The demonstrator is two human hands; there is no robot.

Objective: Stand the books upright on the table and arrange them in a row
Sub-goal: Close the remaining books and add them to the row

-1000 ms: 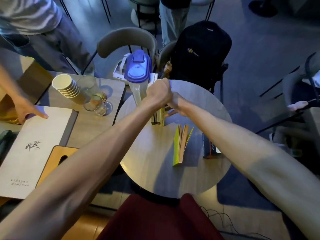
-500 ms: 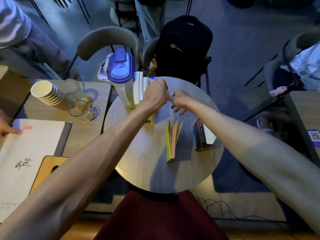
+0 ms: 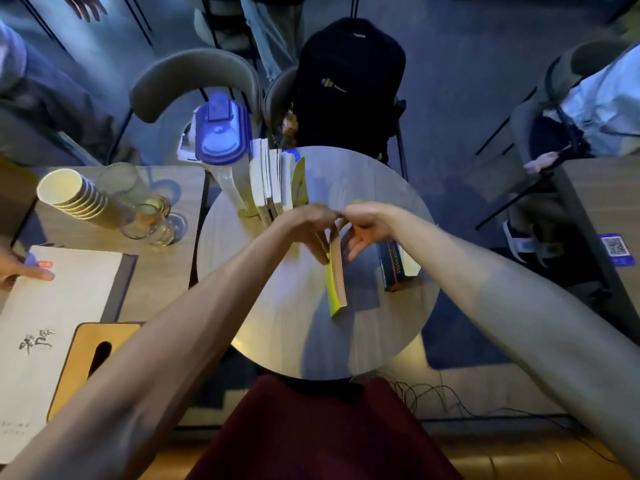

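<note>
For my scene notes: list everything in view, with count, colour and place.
round table: one, grey wood, centre
upright books: a row, pale page edges, table's far left
yellow-green book: one, upright mid-table, between both hands
dark book: one, standing, table's right
jug: one, blue lid, left of the row
paper cups: one stack, pale, side table
glasses: several, clear, beside the cups
backpack: one, black, beyond the table
left hand: one, against yellow-green book's left side
right hand: one, against its right side

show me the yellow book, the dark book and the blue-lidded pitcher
yellow book (image 3: 338, 282): head view, on its page block
dark book (image 3: 393, 265): head view, on its spine
blue-lidded pitcher (image 3: 218, 133): head view, on its lid
</note>
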